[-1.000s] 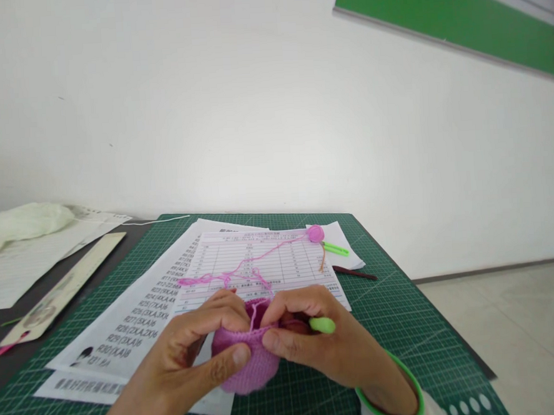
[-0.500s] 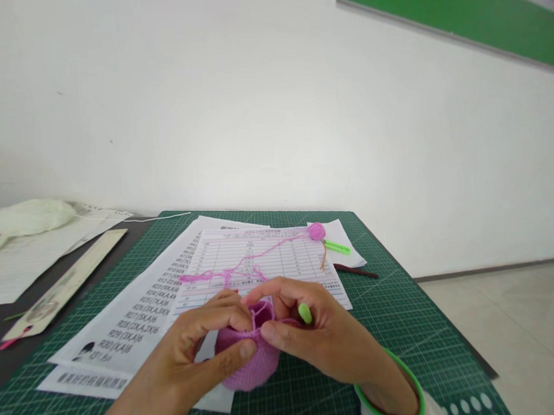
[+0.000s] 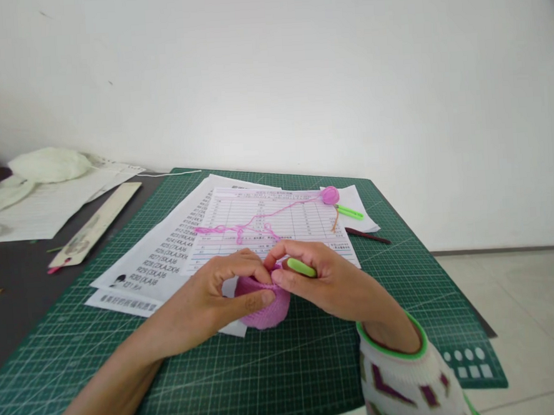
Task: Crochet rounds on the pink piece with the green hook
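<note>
A round pink crochet piece (image 3: 264, 311) is held above the green cutting mat. My left hand (image 3: 225, 289) pinches its rim between thumb and fingers from the left. From the right, my right hand (image 3: 319, 277) closes around a crochet hook with a light green handle (image 3: 302, 267), its fingertips meeting the rim of the piece. The hook's tip is hidden among the fingers. Loose pink yarn (image 3: 238, 228) lies tangled on the papers beyond the hands and runs to a small pink yarn ball (image 3: 329, 195).
Printed sheets (image 3: 140, 266) lie on the cutting mat (image 3: 250, 378). By the yarn ball are a bright green tool (image 3: 349, 212) and a dark brown stick (image 3: 369, 235). Left of the mat are a pale bookmark-like strip (image 3: 97, 221) and white yarn (image 3: 49, 165).
The camera view has tilted down, so everything sits higher in the picture. The hook's handle has swung to show more of its side. Both hands still hold the crochet piece.
</note>
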`<state>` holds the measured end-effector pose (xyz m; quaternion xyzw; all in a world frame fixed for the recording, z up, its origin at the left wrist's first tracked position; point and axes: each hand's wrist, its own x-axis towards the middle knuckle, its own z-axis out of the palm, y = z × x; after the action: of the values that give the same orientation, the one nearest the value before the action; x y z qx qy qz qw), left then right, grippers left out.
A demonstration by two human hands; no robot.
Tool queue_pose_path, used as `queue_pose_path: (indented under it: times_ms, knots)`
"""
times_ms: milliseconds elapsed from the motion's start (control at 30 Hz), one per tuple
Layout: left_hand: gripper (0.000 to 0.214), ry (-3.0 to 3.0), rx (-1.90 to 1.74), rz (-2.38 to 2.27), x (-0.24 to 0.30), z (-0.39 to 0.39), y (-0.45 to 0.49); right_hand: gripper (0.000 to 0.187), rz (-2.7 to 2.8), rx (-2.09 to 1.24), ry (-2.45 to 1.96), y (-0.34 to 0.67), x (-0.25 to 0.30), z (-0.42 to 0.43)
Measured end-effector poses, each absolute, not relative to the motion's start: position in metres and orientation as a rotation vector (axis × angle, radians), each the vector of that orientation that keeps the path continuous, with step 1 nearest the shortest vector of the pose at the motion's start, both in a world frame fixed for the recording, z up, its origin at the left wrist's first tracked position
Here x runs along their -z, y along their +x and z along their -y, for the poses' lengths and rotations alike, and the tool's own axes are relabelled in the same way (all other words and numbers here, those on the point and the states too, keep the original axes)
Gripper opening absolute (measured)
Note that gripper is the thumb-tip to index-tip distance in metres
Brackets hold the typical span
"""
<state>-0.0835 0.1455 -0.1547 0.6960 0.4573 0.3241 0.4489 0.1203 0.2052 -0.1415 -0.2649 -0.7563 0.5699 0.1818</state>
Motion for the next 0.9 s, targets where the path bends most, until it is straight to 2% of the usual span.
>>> queue_pose_path:
  times_ms: [467, 600, 733, 900]
  knots:
    - [0.018, 1.754, -0.837, -1.08, 0.147, -0.134, -0.089, 0.019, 2.096, -1.862, -0.471, 0.121, 0.146, -0.207]
    - [0.02, 1.632, -0.94, -1.122, 0.157, -0.116, -0.077, 0.021, 2.04, -1.923, -0.35, 0.12, 0.145, -0.21]
    - [0.013, 1.524, -1.0, -1.068, 0.173, -0.105, -0.07, 0.027, 2.013, -1.975, -0.251, 0.119, 0.145, -0.213]
    - [0.017, 1.495, -0.997, -0.971, 0.184, -0.105, -0.074, 0.027, 1.995, -2.018, -0.123, 0.124, 0.146, -0.216]
